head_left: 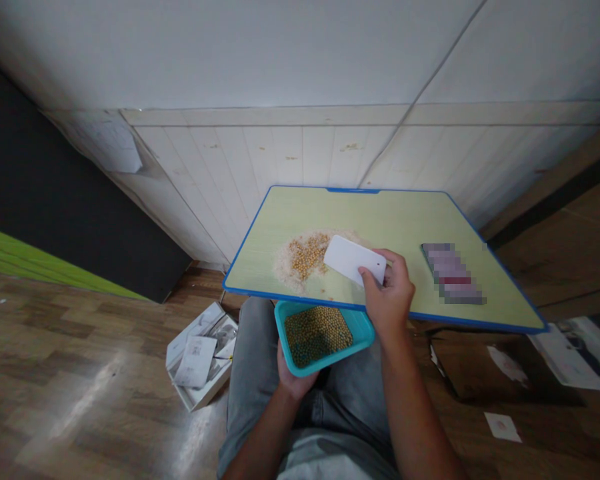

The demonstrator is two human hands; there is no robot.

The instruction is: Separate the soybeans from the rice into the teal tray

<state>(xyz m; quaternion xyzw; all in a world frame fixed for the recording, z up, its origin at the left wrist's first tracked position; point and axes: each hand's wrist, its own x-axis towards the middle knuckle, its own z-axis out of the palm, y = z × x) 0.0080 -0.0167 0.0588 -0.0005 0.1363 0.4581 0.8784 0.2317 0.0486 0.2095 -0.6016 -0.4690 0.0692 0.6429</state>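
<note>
My right hand point(390, 290) grips the end of a white flat scraper point(355, 259), fingers behind it and thumb on its face. The scraper is tilted over the table, its far end beside a pile of yellow soybeans point(307, 257) mixed with pale rice-like grains point(286, 267). Below the table's front edge, my left hand point(297, 380) supports a turquoise plastic basket point(365, 330) from underneath; most of its fingers are hidden. Many soybeans point(325, 333) lie in the basket, which sits over my lap, partly under the table edge.
The small yellow-green table point(390, 213) has a blue rim and stands against a white panelled wall point(280, 150). A blurred-out phone point(453, 273) lies at its right. On the floor are an open white box point(200, 357) at left and a brown box point(500, 367) at right.
</note>
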